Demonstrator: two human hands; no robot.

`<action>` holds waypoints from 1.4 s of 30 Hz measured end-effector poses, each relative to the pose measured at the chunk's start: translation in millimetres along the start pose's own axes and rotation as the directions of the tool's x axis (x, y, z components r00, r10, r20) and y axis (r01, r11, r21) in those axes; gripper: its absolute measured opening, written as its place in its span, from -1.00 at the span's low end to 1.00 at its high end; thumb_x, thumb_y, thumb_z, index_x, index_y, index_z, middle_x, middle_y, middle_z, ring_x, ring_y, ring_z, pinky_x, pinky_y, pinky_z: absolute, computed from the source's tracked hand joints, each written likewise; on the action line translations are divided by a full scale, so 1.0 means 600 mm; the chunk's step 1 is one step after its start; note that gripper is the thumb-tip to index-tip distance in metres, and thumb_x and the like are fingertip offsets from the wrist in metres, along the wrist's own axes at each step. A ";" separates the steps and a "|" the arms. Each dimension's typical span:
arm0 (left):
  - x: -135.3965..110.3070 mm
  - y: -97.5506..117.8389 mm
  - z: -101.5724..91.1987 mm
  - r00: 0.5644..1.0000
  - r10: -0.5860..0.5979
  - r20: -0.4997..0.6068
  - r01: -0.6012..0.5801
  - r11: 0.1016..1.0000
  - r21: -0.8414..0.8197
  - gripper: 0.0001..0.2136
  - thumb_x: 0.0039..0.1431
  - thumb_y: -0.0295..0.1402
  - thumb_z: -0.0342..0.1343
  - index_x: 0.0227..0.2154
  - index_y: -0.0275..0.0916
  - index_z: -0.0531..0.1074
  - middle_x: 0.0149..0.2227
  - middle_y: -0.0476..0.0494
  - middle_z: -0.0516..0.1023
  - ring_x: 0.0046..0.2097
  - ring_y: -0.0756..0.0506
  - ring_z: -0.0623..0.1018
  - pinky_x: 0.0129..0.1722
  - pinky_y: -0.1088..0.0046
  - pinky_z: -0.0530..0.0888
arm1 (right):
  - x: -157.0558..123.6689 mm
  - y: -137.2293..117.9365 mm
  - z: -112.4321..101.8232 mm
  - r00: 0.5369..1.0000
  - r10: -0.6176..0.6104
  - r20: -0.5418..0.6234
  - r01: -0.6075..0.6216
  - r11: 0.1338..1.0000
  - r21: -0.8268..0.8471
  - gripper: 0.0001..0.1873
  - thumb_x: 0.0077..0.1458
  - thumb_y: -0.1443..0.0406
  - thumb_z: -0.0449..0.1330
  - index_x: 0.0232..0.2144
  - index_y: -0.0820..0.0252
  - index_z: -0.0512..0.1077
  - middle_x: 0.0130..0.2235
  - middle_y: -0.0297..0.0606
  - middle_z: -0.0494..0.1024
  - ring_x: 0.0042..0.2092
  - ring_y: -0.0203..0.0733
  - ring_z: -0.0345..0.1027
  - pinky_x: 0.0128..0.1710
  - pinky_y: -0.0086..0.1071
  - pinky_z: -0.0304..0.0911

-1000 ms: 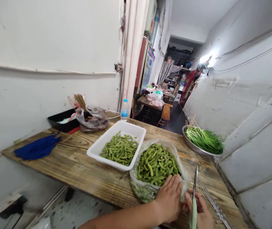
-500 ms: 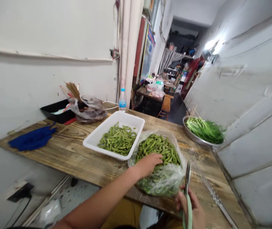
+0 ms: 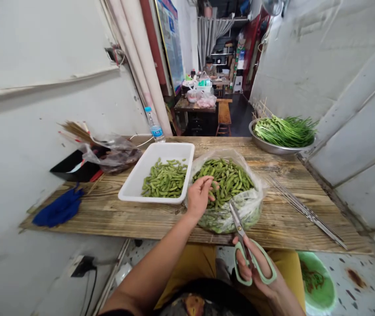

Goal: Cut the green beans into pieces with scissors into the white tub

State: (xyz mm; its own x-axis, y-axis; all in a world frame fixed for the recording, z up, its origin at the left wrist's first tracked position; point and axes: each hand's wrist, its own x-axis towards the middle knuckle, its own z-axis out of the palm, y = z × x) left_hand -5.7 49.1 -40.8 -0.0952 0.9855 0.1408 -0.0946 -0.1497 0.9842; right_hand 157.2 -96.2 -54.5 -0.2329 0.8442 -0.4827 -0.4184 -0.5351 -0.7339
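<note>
My left hand [image 3: 199, 195] is over the left side of a clear plastic bag [image 3: 240, 215] full of green edamame pods [image 3: 228, 175]. Its thumb and fingers are pinched together on what looks like an edamame pod, partly hidden by the fingers. Below the bag, my right hand [image 3: 256, 267] grips scissors [image 3: 240, 228] with pale green handles; their blades point up and left toward the bag. Left of the bag, a white plastic tray [image 3: 131, 186] has loose edamame pods [image 3: 166, 180] in it.
Thin metal skewers [image 3: 309, 215] lie at right. A steel bowl [image 3: 273, 148] of skewered greens [image 3: 286, 131] stands at back right. Left are a water bottle [image 3: 155, 127], a plastic bag [image 3: 118, 153], a black box [image 3: 70, 164] and blue cloth [image 3: 59, 206]. A green bin [image 3: 319, 281] sits below.
The view has turned and levelled. My left hand has come up from among the pods with its fingers pinched. The scissors in my right hand now tilt left, nearer the bag's front.
</note>
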 end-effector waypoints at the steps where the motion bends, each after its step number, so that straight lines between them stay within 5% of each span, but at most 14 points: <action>1: 0.005 0.006 0.000 0.999 -0.050 -0.011 0.049 0.997 -0.056 -0.68 0.15 -0.13 0.02 -0.15 -0.26 0.36 -0.33 -0.12 0.56 -0.38 -0.04 0.58 -0.66 0.61 0.42 | -0.005 -0.001 0.001 1.000 -0.007 0.001 0.007 0.999 -0.032 -0.54 0.02 -0.07 0.14 -0.25 0.19 0.35 -0.65 -0.49 0.27 -0.73 -0.44 0.01 -0.72 -0.51 -0.01; 5: 0.023 0.034 -0.002 0.962 -0.248 0.112 0.266 0.944 -0.195 -0.72 0.15 -0.24 0.06 -0.14 -0.30 0.30 -0.46 -0.06 0.51 -0.54 0.04 0.52 -0.68 0.67 0.33 | -0.019 -0.026 0.012 0.991 -0.133 -0.015 0.123 0.949 -0.292 -0.56 0.06 -0.04 0.11 -0.21 0.20 0.32 -0.65 -0.43 0.36 -0.72 -0.40 0.09 -0.72 -0.51 -0.01; 9: 0.015 0.047 -0.003 0.897 -0.344 0.277 0.420 0.859 -0.293 -0.69 0.07 -0.50 0.14 -0.11 -0.34 0.27 -0.43 -0.09 0.55 -0.43 0.04 0.55 -0.41 0.54 0.50 | -0.009 -0.062 0.025 0.945 -0.325 -0.033 0.266 0.824 -0.500 -0.50 -0.04 -0.05 0.20 -0.20 0.19 0.35 -0.54 -0.33 0.46 -0.59 -0.30 0.26 -0.59 -0.44 0.18; 11: 0.004 0.048 -0.003 0.896 -0.355 0.268 0.430 0.845 -0.318 -0.72 0.04 -0.52 0.16 -0.17 -0.35 0.29 -0.42 -0.12 0.56 -0.40 0.03 0.56 -0.33 0.48 0.51 | -0.001 -0.074 0.030 0.927 -0.376 0.007 0.322 0.784 -0.531 -0.51 -0.03 -0.06 0.17 -0.21 0.19 0.38 -0.51 -0.31 0.47 -0.55 -0.28 0.28 -0.51 -0.40 0.24; 19: -0.022 0.068 -0.019 0.932 -0.284 0.224 0.315 0.941 -0.119 -0.77 -0.09 -0.33 0.26 -0.39 -0.38 0.48 -0.58 0.01 0.46 -0.57 0.11 0.37 -0.57 0.61 0.29 | 0.010 -0.099 0.031 0.880 -0.472 -0.056 0.276 0.603 -0.748 -0.41 -0.11 0.00 0.27 -0.08 0.24 0.48 -0.31 -0.17 0.57 -0.25 -0.04 0.42 -0.33 -0.33 0.33; 22: -0.026 0.074 -0.019 0.944 -0.263 0.199 0.281 0.957 -0.068 -0.77 -0.14 -0.30 0.28 -0.43 -0.38 0.50 -0.64 0.07 0.37 -0.61 0.14 0.28 -0.60 0.61 0.21 | 0.013 -0.107 0.034 0.890 -0.456 -0.022 0.270 0.564 -0.781 -0.38 -0.09 0.00 0.26 -0.06 0.29 0.47 -0.37 -0.18 0.56 -0.31 -0.09 0.41 -0.39 -0.37 0.31; 33: -0.037 0.087 0.006 0.928 -0.294 0.227 0.350 0.895 -0.275 -0.69 -0.12 -0.25 0.31 -0.47 -0.31 0.30 -0.52 -0.08 0.53 -0.41 -0.02 0.56 -0.36 0.47 0.47 | 0.038 -0.091 0.034 0.943 -0.333 0.017 0.272 0.736 -0.620 -0.44 -0.09 -0.08 0.21 -0.21 0.26 0.45 -0.65 -0.43 0.28 -0.67 -0.40 0.06 -0.70 -0.48 0.00; 42: -0.021 0.059 0.012 0.922 -0.354 0.158 0.386 0.874 -0.294 -0.79 -0.02 -0.37 0.25 -0.44 -0.33 0.31 -0.48 -0.10 0.53 -0.46 0.02 0.55 -0.50 0.58 0.44 | 0.059 -0.066 0.016 0.962 -0.273 0.012 0.234 0.800 -0.553 -0.53 -0.08 -0.09 0.20 -0.36 0.18 0.34 -0.73 -0.55 0.14 -0.75 -0.44 -0.04 -0.78 -0.52 -0.07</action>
State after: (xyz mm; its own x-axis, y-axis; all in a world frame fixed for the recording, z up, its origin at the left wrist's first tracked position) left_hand -1.0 32.1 -6.9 0.1019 0.9740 -0.2022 -0.4111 0.2263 0.8831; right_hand 157.0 -44.7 -38.0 -0.1209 0.9585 -0.2582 0.0960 -0.2476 -0.9641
